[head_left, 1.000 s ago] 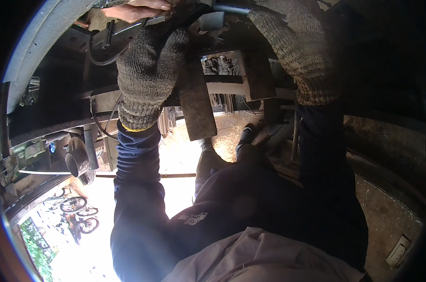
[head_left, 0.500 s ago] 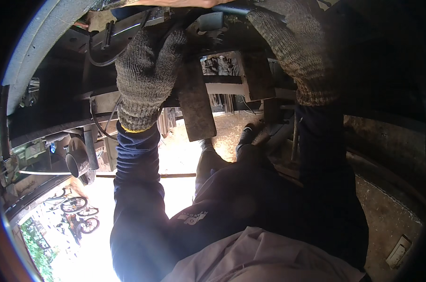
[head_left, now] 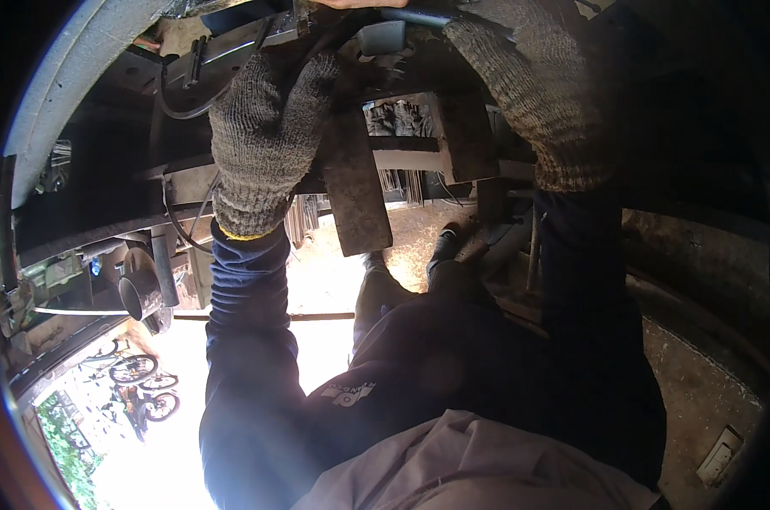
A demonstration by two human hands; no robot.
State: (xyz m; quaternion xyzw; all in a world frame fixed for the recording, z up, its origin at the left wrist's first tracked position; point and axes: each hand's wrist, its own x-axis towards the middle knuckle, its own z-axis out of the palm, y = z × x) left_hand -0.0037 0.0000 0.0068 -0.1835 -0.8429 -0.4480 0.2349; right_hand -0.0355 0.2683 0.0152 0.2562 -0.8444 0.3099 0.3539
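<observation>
- Grey curved panel [head_left: 53,93] sweeps along the upper left edge.
- Green leaves [head_left: 69,442] show in the lower left corner, at the edge of a bright patch.
- Several bicycles [head_left: 134,370] stand in that glare, partly washed out.
- A wide round pipe [head_left: 140,289] sits above the bicycles in the view.
- A thin dark cable [head_left: 168,102] loops down just beside the left glove.
- The left hand [head_left: 262,140], in a grey knitted glove with a yellow hem, reaches up to a dark bar; its fingertips are lost in shadow, so its grip cannot be told.
- A brown metal plate [head_left: 357,200] hangs between the two hands, nearer the left.
- A piece of another person's bare skin [head_left: 359,3] shows at the top edge.
- A small grey block [head_left: 382,38] lies just below the blue-grey bar [head_left: 419,15], which is at the top, running toward the right glove.
- A second plate [head_left: 467,140] hangs beside the first.
- The right hand [head_left: 529,76], gloved alike and well apart from the left, is at the bar's end; whether it is clamped on it cannot be told.
- A pale rectangular fitting [head_left: 721,455] lies at the lower right.
</observation>
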